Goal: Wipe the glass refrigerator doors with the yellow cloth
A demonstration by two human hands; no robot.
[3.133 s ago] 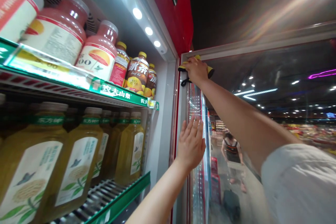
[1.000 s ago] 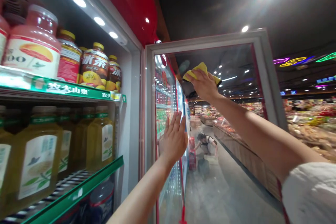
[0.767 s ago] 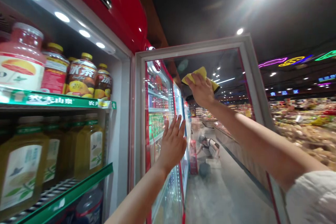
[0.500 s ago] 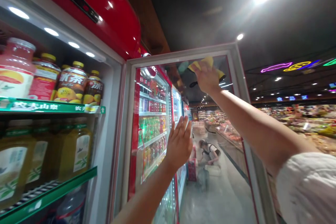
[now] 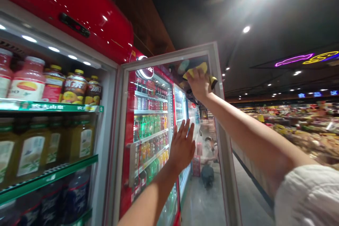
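Observation:
A glass fridge door (image 5: 214, 113) in a grey frame stands swung out in front of me. Near its upper right corner my right hand (image 5: 199, 84) presses a yellow cloth (image 5: 202, 67) with dark edges against the pane, its fingers spread over the cloth. Lower and to the left, my left hand (image 5: 182, 145) is flat at the glass with its fingers apart and nothing held. The red fridge cabinet (image 5: 106, 24) is at the left, its shelves lined with bottles.
Green-edged shelves (image 5: 53, 178) hold juice and tea bottles at the left. Through the glass are more lit drink fridges (image 5: 152, 130) and a crouching person (image 5: 210, 148) in the aisle. Produce displays (image 5: 304, 130) stand at the right, under neon signs.
The view has turned, and the door's outer edge now appears farther left. My right hand and the cloth are closer to the door's right frame. My left hand stays flat at the glass.

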